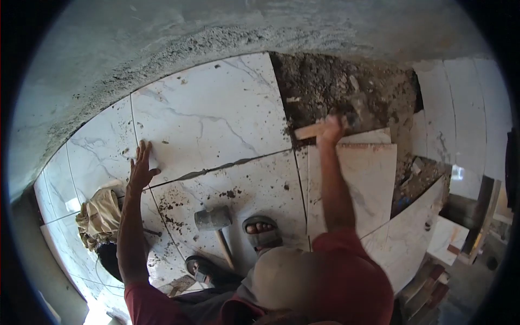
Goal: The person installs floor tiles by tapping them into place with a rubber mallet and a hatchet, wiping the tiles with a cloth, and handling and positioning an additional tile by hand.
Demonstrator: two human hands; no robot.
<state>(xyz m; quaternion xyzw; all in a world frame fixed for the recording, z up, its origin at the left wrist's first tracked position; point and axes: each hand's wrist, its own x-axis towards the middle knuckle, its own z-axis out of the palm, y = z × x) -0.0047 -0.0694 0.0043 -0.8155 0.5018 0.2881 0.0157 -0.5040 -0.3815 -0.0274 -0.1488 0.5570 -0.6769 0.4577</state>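
My right hand is closed around a wooden handle, over the edge of the bare dirt patch. What lies at the far end of the tool is blurred. My left hand rests with spread fingers on white marbled floor tiles, near a joint between them. A mallet with a dark head and wooden handle lies on the tiles beside my feet. Crumbs of dirt are scattered over the tiles.
A grey wall borders the tiles at the top. Loose tiles lie stacked at the right, under my right forearm. A tan cloth bundle lies left of my left arm. Wood and rubble sit at the lower right.
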